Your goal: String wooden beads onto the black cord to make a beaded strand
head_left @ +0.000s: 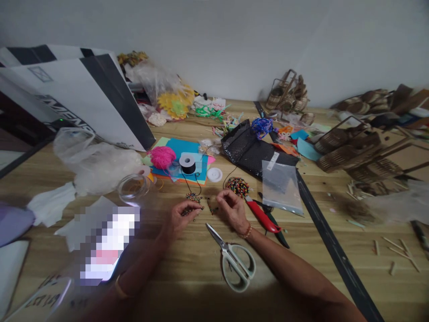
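My left hand (181, 218) is closed in a pinch on a short strand of small dark beads (192, 199) resting on the wooden table (187, 273). My right hand (231, 206) is pinched on a thin black cord and a bit of beads (211, 206). The cord runs back to a black spool of thread (188, 164). A heap of multicoloured beads (237, 185) lies just beyond my right hand. White-handled scissors (233, 259) lie shut in front of my wrists.
Red-handled pliers (263, 217) and a clear zip bag (281, 185) lie right of my hand. A pink yarn ball (162, 156) sits on coloured paper, a glass jar (133, 188) at left, a black ruler (331, 246) diagonally at right, wooden basket pieces (355, 147) far right.
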{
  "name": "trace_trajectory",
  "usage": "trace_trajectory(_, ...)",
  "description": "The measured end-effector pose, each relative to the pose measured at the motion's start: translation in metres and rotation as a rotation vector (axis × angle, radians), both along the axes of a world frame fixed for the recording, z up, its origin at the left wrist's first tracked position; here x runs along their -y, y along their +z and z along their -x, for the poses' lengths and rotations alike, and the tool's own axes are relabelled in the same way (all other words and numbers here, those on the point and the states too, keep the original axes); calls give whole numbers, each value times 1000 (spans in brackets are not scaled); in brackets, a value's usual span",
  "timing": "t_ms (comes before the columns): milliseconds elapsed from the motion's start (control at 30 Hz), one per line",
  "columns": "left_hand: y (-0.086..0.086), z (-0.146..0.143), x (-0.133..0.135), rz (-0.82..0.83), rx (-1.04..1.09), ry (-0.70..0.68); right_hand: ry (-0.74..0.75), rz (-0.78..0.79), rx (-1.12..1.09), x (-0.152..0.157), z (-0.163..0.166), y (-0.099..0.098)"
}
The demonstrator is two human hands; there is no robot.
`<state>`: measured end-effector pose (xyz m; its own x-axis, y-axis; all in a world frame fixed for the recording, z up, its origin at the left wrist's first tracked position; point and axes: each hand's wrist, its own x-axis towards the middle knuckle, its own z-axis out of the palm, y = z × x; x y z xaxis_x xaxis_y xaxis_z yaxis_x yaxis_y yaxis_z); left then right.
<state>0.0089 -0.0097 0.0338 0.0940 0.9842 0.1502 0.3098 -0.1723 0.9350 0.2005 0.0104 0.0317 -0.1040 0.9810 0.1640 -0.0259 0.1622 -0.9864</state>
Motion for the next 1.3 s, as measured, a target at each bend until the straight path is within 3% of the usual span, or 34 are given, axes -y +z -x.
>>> trace_trajectory(100, 2, 2, 0, 202, 135, -12, 25, -120, 62, 9, 2, 9)
trace_trajectory(167, 4, 2, 0, 242, 163, -20, 23, -166, 80, 14, 2, 15)
trace_trajectory(500, -1, -3, 1, 227, 178, -42, 6, -159, 3, 15, -3, 36)
trace_trajectory(800, -3, -2, 0, 290, 206, -38, -15, -187, 0, 11, -7, 32)
trace_trajectory(933, -3, 1, 0, 186, 126, -66, -18, -180, 10, 10, -6, 30)
trace_trajectory(1167, 3, 9, -3, -244, -328, -233, 100, -36, -17, 4, 0, 12)
trace_trajectory(1300, 0, 11, -3, -381, -516, -279, 122, 63, -5, 2, 4, 1)
